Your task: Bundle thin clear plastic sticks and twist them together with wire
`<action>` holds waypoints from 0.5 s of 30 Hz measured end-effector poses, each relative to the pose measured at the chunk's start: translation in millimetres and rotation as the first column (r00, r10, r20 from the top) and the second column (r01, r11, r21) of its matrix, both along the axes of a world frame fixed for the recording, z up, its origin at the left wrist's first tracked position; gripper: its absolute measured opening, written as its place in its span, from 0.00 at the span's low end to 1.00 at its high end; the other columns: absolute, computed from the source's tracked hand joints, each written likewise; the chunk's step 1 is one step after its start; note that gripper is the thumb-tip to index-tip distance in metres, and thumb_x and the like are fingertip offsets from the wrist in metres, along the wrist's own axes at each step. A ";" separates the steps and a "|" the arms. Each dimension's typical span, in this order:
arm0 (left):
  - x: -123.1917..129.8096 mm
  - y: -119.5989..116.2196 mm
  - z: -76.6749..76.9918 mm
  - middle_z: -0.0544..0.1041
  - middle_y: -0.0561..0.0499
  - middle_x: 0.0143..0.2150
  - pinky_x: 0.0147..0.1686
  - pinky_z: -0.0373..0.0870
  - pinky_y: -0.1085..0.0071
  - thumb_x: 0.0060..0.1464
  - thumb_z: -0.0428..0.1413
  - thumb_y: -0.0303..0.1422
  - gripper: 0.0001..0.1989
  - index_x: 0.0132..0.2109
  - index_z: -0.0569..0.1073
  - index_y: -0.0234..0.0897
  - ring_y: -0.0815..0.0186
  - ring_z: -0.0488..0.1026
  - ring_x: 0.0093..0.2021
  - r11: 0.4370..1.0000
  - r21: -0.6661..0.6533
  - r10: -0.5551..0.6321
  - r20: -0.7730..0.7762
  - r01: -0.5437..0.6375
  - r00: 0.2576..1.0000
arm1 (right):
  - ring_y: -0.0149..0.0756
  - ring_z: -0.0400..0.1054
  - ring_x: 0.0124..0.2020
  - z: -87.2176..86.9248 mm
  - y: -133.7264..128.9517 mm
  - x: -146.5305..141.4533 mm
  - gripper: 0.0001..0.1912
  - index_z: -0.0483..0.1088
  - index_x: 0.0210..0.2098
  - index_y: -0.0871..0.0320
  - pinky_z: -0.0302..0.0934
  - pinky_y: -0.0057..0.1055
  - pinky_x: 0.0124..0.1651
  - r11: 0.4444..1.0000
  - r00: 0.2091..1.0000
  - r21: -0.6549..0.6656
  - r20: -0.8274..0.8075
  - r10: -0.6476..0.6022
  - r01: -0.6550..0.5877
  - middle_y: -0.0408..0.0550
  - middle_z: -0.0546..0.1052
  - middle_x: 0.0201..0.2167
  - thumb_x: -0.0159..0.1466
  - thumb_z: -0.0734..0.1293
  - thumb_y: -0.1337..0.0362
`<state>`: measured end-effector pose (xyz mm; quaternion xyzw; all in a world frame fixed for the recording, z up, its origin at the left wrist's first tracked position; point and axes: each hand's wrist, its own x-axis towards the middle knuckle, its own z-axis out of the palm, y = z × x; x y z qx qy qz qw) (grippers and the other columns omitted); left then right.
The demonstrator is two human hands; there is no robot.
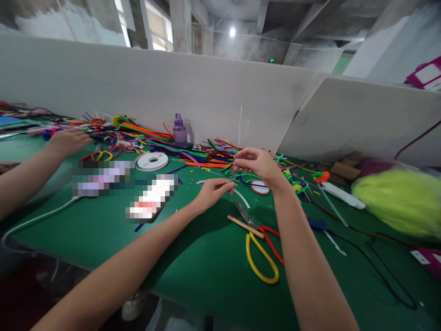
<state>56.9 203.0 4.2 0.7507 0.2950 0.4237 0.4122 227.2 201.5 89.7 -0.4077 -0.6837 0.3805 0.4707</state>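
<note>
Two pale partitions [155,87] stand behind the green table [206,276].

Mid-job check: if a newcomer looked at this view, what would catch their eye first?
Probably the bulky, bright yellow-green bundle at the right of the view. Next, the scissors with one yellow and one red handle, lying on the green table nearer than the left hand and right hand. The multicoloured stems strewn along the back, with a purple bottle among them, would also stand out.
</note>
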 end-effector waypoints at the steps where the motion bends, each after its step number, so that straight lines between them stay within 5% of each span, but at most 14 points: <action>1: 0.0 0.2 -0.4 0.77 0.50 0.30 0.36 0.67 0.73 0.55 0.50 0.42 0.17 0.36 0.77 0.33 0.65 0.72 0.33 1.000 -0.005 -0.014 -0.001 0.014 1.000 | 0.33 0.70 0.26 0.2 -0.2 0.8 0.10 0.71 0.33 0.60 0.58 0.26 0.24 1.000 1.000 -0.004 0.003 0.004 -0.004 0.47 0.76 0.23 0.52 0.70 0.63; 15: 0.0 -0.2 -0.3 0.77 0.50 0.29 0.35 0.67 0.73 0.56 0.50 0.42 0.16 0.34 0.77 0.34 0.67 0.72 0.32 0.999 0.016 -0.029 -0.025 0.029 0.999 | 0.28 0.65 0.21 -2.2 2.1 2.4 0.08 0.70 0.30 0.60 0.58 0.26 0.24 0.999 0.999 -0.015 -0.008 0.050 -0.050 0.44 0.73 0.21 0.52 0.70 0.64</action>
